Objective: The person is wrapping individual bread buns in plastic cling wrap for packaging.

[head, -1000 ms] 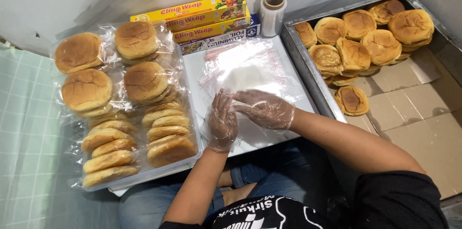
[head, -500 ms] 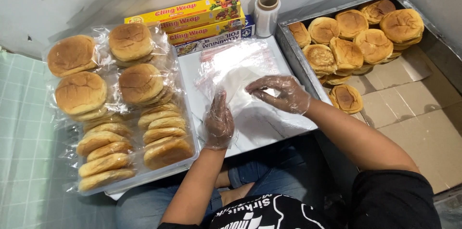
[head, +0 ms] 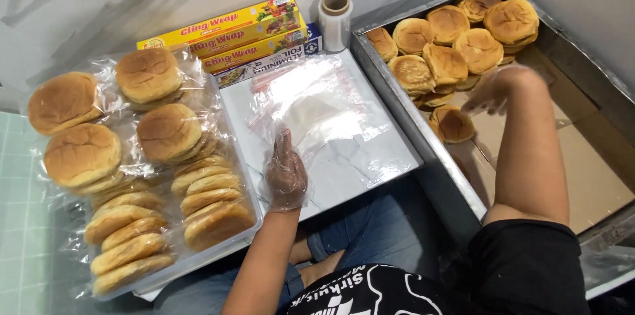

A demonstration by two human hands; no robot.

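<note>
My left hand (head: 285, 173), in a thin clear glove, lies flat with fingers together on a clear plastic bag (head: 324, 116) spread on a white tray (head: 390, 156). My right hand (head: 493, 90), also gloved and blurred by motion, hovers open over the loose buns (head: 450, 50) in a metal tray (head: 397, 100) at the right. It is nearest a single bun (head: 455, 123) at the pile's front edge and holds nothing.
Bagged buns (head: 142, 156) in clear plastic fill the left side, stacked and in rows. Yellow boxes of cling wrap (head: 228, 34) and a roll of clear film (head: 335, 20) stand at the back. Brown cardboard (head: 582, 169) lines the metal tray's floor.
My right hand has left the plastic bag and swung right, over the loose buns in the metal tray. My left hand has stayed pressing on the bag.
</note>
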